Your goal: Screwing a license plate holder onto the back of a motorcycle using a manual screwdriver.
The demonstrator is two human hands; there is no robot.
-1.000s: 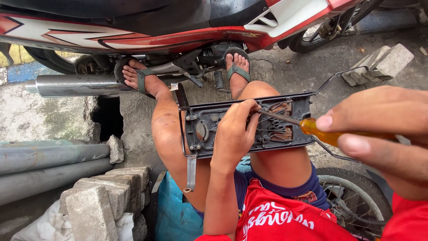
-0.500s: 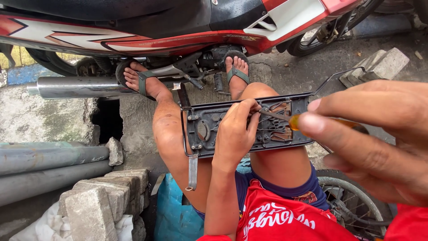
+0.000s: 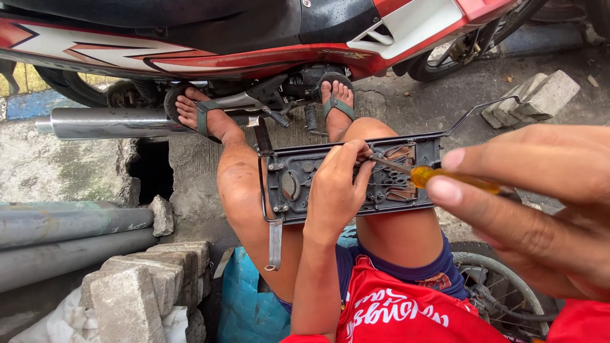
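A dark grey plastic panel (image 3: 298, 184) with slots and screw posts lies across my bare knees. My left hand (image 3: 337, 190) rests on its middle, fingers curled over the top edge near the screwdriver tip. My right hand (image 3: 534, 203), very close to the camera at the right, grips a yellow-handled screwdriver (image 3: 445, 178). Its metal shaft points left onto the panel's copper-coloured part (image 3: 400, 155). A metal strip (image 3: 274, 244) hangs from the panel's lower left corner.
A red and white motorbike (image 3: 254, 38) stands ahead, its chrome exhaust pipe (image 3: 108, 122) at the left. My sandalled feet rest under it. Grey concrete blocks (image 3: 143, 286) and pipes (image 3: 70, 238) lie at the left, more blocks (image 3: 530, 95) at the upper right, a wheel (image 3: 489, 279) at the lower right.
My right hand shifted a little on the screwdriver handle and the view moved slightly. The left hand stays on the panel.
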